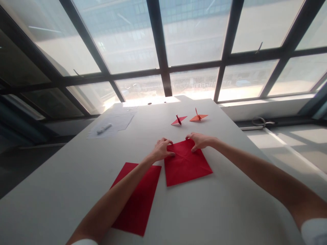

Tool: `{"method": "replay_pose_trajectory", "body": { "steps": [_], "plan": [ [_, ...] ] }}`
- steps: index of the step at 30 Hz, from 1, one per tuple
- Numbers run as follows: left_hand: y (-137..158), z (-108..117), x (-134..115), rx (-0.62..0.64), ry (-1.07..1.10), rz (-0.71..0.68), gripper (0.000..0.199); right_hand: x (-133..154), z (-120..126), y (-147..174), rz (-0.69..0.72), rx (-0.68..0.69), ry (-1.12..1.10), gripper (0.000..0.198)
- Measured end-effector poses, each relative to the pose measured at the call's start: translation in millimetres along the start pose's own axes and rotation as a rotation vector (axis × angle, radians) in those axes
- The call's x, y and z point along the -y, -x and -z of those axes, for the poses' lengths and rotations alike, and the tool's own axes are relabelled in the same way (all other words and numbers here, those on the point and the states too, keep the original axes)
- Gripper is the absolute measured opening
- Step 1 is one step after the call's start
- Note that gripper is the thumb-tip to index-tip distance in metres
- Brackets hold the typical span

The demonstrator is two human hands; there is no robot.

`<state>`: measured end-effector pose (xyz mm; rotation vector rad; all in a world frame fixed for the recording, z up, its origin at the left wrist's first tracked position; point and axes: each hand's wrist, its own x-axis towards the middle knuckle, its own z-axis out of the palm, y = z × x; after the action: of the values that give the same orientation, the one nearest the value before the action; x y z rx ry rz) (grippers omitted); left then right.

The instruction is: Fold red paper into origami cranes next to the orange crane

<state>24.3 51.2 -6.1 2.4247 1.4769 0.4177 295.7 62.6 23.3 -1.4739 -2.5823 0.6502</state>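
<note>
A square sheet of red paper (pixel 186 166) with faint crease lines lies on the white table. At its far left corner, my left hand (pixel 162 149) grips the edge, thumb on top and fingers at the far side. My right hand (pixel 199 141) holds the far right corner in the same way, with its thumb on the sheet. Under my left forearm lies a second, larger piece of red paper (pixel 140 200), partly hidden by the arm.
Beyond my hands stand a red paper crane (pixel 179 120) and an orange paper crane (pixel 198 117). White papers (pixel 114 119) with a whitish, tube-like object (pixel 104 128) lie at the far left of the table (pixel 76 177). Large windows (pixel 194 30) rise behind it.
</note>
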Motion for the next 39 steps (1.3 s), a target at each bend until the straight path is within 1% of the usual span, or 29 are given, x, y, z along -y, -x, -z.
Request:
{"method": "replay_pose_trajectory", "body": {
  "steps": [2, 4, 6, 7, 8, 9, 10, 11, 12, 13, 14, 16, 17, 18, 19, 21, 22, 23, 25, 26, 28, 29, 30, 31, 32, 33, 35, 37, 39],
  "plan": [
    [-1, 0, 2, 0.033, 0.024, 0.014, 0.065, 6, 0, -4, -0.053, -0.012, -0.02, 0.063],
    [-2, 2, 3, 0.093, 0.081, 0.021, 0.067, 12, 2, -3, -0.07, -0.047, -0.026, 0.037],
    [-2, 9, -2, 0.099, 0.108, 0.028, 0.049, 18, 8, 4, -0.042, -0.116, -0.032, 0.017],
    [-1, 14, -6, 0.059, 0.094, 0.021, 0.033, 21, 13, 11, -0.017, -0.165, -0.038, 0.015],
    [1, 22, -12, -0.039, 0.07, 0.025, 0.021, 24, 20, 19, 0.032, -0.296, -0.064, 0.013],
    [4, 30, -19, -0.172, 0.054, 0.009, 0.013, 27, 26, 29, 0.082, -0.411, -0.081, 0.011],
    [8, 40, -27, -0.325, 0.05, -0.026, 0.009, 30, 33, 40, 0.147, -0.495, -0.084, 0.013],
    [12, 51, -35, -0.441, 0.064, -0.095, 0.006, 33, 39, 52, 0.214, -0.575, -0.089, 0.014],
    [17, 61, -44, -0.512, 0.082, -0.183, 0.005, 35, 43, 65, 0.269, -0.647, -0.093, 0.016],
    [22, 71, -51, -0.528, 0.089, -0.267, 0.007, 36, 44, 77, 0.317, -0.68, -0.086, 0.017],
    [26, 79, -58, -0.462, 0.08, -0.364, 0.009, 35, 42, 88, 0.356, -0.668, -0.07, 0.018],
    [32, 87, -65, -0.218, 0.062, -0.534, 0.026, 29, 29, 106, 0.403, -0.622, -0.046, 0.021],
    [33, 86, -66, -0.128, 0.092, -0.586, 0.033, 24, 19, 112, 0.416, -0.59, -0.04, 0.022],
    [33, 81, -66, -0.081, 0.15, -0.595, 0.033, 18, 7, 116, 0.428, -0.554, -0.04, 0.024],
    [32, 73, -64, -0.072, 0.2, -0.578, 0.031, 12, -6, 119, 0.452, -0.512, -0.042, 0.027],
    [28, 49, -58, -0.124, 0.191, -0.474, 0.034, 3, -26, 124, 0.47, -0.398, -0.055, 0.032],
    [25, 36, -55, -0.115, 0.144, -0.433, 0.04, 1, -32, 127, 0.47, -0.337, -0.075, 0.034],
    [24, 23, -51, -0.071, 0.095, -0.406, 0.048, 1, -36, 131, 0.48, -0.265, -0.1, 0.034],
    [23, 1, -45, 0.068, 0.02, -0.399, 0.058, 4, -33, 138, 0.481, -0.138, -0.137, 0.036],
    [23, -6, -42, 0.116, -0.01, -0.399, 0.062, 7, -29, 141, 0.478, -0.104, -0.147, 0.04],
    [26, -15, -40, 0.153, -0.038, -0.389, 0.064, 10, -20, 140, 0.473, -0.056, -0.176, 0.043],
    [27, -16, -40, 0.158, -0.047, -0.383, 0.065, 11, -18, 137, 0.447, -0.075, -0.191, 0.039],
    [28, -17, -40, 0.157, -0.056, -0.376, 0.066, 12, -18, 131, 0.397, -0.128, -0.195, 0.034],
    [28, -18, -41, 0.154, -0.067, -0.372, 0.068, 11, -21, 123, 0.313, -0.234, -0.187, 0.035],
    [28, -18, -43, 0.154, -0.08, -0.372, 0.069, 10, -27, 115, 0.213, -0.344, -0.157, 0.04],
    [28, -18, -44, 0.158, -0.092, -0.376, 0.07, 8, -34, 106, 0.138, -0.389, -0.106, 0.049],
    [27, -19, -45, 0.183, -0.105, -0.383, 0.071, 4, -49, 92, 0.107, -0.34, -0.013, 0.065],
    [25, -20, -45, 0.221, -0.105, -0.382, 0.072, -1, -61, 84, 0.105, -0.29, 0.04, 0.067],
    [24, -20, -43, 0.243, -0.103, -0.374, 0.073, -5, -66, 82, 0.1, -0.286, 0.058, 0.067]
  ]
}}
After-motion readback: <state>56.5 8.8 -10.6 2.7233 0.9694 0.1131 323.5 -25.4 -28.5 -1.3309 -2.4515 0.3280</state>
